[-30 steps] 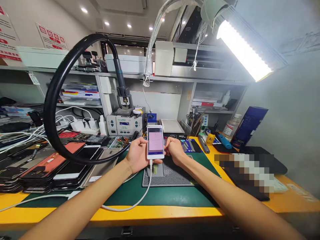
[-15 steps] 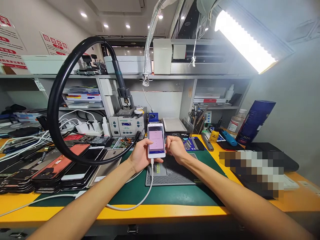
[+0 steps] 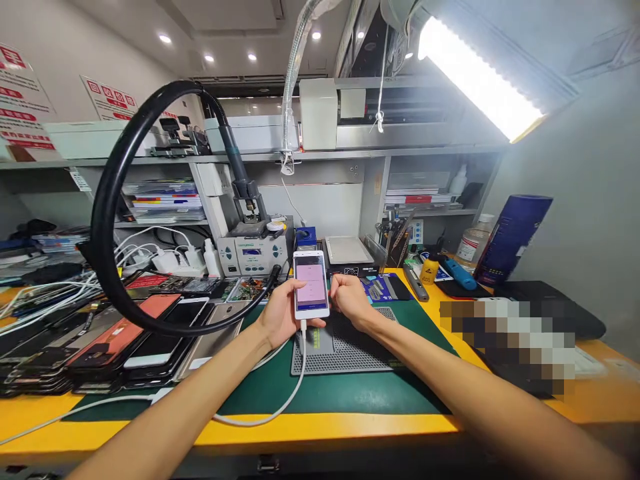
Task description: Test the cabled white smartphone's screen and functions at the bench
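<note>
My left hand [image 3: 281, 312] is wrapped round a white smartphone [image 3: 311, 287], its thumb over the left edge and fingers behind. The phone is upright, its lit screen showing a pale pink panel with text too small to read. A white charging cable [image 3: 301, 357] is plugged into its bottom end and loops down to the left. Just right of the phone, my right hand [image 3: 351, 300] is curled into a fist, close to the phone's right edge; whether it touches cannot be made out. Beneath both hands lies a grey perforated mat [image 3: 345, 357] on a green mat [image 3: 350, 397].
Stacked phones and phone parts [image 3: 125, 340] fill the left side. A black hose [image 3: 103, 220] arcs over them from the hot-air station [image 3: 253, 252]. At right are a yellow bottle [image 3: 429, 271], a blue tool [image 3: 459, 273] and a clear bottle [image 3: 473, 247]. A bright lamp [image 3: 480, 80] hangs above.
The pink panel on the phone's screen looks larger and sits higher. Both hands keep nearly the same pose; the whole view has shifted slightly.
</note>
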Demonstrator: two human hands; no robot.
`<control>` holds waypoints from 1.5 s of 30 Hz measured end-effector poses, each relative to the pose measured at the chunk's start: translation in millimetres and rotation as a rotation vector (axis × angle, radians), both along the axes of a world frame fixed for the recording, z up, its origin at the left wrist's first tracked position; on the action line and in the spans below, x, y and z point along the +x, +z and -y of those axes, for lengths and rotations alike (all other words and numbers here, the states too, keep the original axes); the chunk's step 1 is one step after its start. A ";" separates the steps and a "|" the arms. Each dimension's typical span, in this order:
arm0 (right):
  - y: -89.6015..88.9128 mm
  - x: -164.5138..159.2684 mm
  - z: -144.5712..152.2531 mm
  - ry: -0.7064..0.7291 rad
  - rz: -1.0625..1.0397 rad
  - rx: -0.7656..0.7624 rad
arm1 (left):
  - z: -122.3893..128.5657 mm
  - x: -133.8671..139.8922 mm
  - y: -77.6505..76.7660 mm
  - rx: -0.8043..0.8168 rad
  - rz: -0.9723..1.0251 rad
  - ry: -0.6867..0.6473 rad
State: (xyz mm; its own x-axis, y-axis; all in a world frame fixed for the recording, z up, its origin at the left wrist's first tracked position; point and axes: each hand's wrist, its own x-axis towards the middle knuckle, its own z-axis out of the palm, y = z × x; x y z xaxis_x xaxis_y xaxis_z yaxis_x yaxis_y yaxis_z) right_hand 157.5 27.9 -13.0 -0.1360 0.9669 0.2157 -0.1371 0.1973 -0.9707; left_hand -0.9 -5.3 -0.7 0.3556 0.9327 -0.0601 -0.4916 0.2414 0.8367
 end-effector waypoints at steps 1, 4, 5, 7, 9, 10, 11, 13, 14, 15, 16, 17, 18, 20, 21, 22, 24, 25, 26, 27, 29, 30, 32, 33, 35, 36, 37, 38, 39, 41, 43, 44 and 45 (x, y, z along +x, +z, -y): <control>-0.3 0.4 -0.2 -0.013 0.012 0.003 | 0.6 -0.2 0.6 0.001 0.008 -0.002; -2.1 2.0 -2.0 -0.047 0.042 0.007 | 1.2 -0.6 2.3 -0.004 0.028 -0.027; -2.8 2.6 -2.9 -0.058 0.048 0.006 | 1.0 -0.8 2.7 -0.004 0.035 -0.037; -3.7 3.5 -4.6 -0.081 0.055 -0.001 | 0.8 -1.1 3.2 -0.001 0.046 -0.053; -3.5 3.9 -5.4 -0.096 0.054 -0.021 | 0.7 -1.5 3.4 0.004 0.057 -0.062; -2.9 3.9 -5.3 -0.097 0.050 -0.039 | 0.8 -1.7 3.4 0.007 0.062 -0.068; -2.0 4.0 -5.0 -0.091 0.045 -0.060 | 0.9 -1.9 3.4 0.009 0.068 -0.074; 0.4 4.2 -4.2 -0.060 0.030 -0.111 | 1.1 -2.1 3.5 0.013 0.080 -0.087; 1.6 4.6 -3.9 -0.038 0.020 -0.139 | 1.1 -2.2 3.7 0.014 0.084 -0.093; 2.7 5.0 -3.9 -0.012 0.007 -0.167 | 1.1 -2.3 3.8 0.014 0.088 -0.096; 3.7 5.5 -4.1 0.015 -0.009 -0.194 | 1.1 -2.3 4.0 0.012 0.091 -0.100; 4.6 6.0 -4.3 0.043 -0.027 -0.221 | 1.1 -2.4 4.3 0.009 0.095 -0.102; 5.4 6.3 -4.5 0.069 -0.046 -0.245 | 1.0 -2.6 4.5 0.008 0.099 -0.103; 7.4 6.5 -3.9 0.114 -0.080 -0.279 | 1.0 -3.0 5.1 0.005 0.108 -0.107; 8.8 6.3 -2.9 0.129 -0.092 -0.288 | 1.0 -3.2 5.4 0.002 0.114 -0.113; 10.5 5.9 -1.3 0.143 -0.104 -0.291 | 1.0 -3.5 5.6 0.000 0.124 -0.121; 14.9 5.1 3.1 0.185 -0.126 -0.296 | 1.1 -3.9 5.6 -0.014 0.143 -0.144; 17.3 4.8 5.6 0.216 -0.133 -0.303 | 1.2 -4.1 5.4 -0.026 0.152 -0.158; 19.7 4.8 7.9 0.253 -0.135 -0.312 | 1.4 -4.2 5.1 -0.037 0.159 -0.172; 21.9 5.1 9.7 0.293 -0.131 -0.320 | 1.4 -4.4 4.7 -0.049 0.163 -0.184; 25.4 6.7 11.5 0.378 -0.105 -0.328 | 1.4 -4.8 3.6 -0.070 0.171 -0.201; 26.5 7.9 11.3 0.423 -0.094 -0.328 | 1.3 -5.0 3.1 -0.076 0.176 -0.207; 27.4 10.6 9.4 0.501 -0.084 -0.331 | 0.9 -5.5 2.2 -0.082 0.184 -0.220; 27.4 11.9 8.1 0.526 -0.087 -0.334 | 0.6 -5.7 1.9 -0.082 0.188 -0.226; 27.2 13.7 6.1 0.547 -0.099 -0.338 | 0.0 -6.1 1.7 -0.079 0.195 -0.235; 27.2 14.2 5.6 0.549 -0.106 -0.337 | -0.3 -6.4 1.7 -0.079 0.198 -0.237; 27.3 14.5 5.4 0.550 -0.110 -0.335 | -0.5 -6.6 1.8 -0.082 0.201 -0.240; 27.6 14.6 5.6 0.551 -0.115 -0.334 | -0.7 -6.9 1.9 -0.086 0.202 -0.242; 28.0 14.6 6.1 0.553 -0.118 -0.334 | -1.0 -7.1 1.9 -0.091 0.202 -0.245; 28.9 14.4 7.1 0.563 -0.117 -0.338 | -1.5 -7.7 1.8 -0.101 0.199 -0.253; 29.7 14.3 7.7 0.575 -0.110 -0.349 | -2.1 -8.2 1.5 -0.109 0.195 -0.262; 29.8 14.2 7.8 0.580 -0.106 -0.357 | -2.4 -8.3 1.3 -0.115 0.192 -0.264; 29.7 14.1 7.7 0.582 -0.101 -0.364 | -2.7 -8.4 1.1 -0.121 0.188 -0.264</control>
State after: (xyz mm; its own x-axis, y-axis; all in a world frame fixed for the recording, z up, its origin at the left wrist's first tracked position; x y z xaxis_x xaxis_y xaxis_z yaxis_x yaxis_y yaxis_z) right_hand 171.6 20.2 16.7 -0.6506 0.7562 -0.0698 -0.2152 -0.2717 -0.9380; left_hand -9.2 -2.6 0.4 0.5990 0.7972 -0.0753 -0.5416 0.4726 0.6952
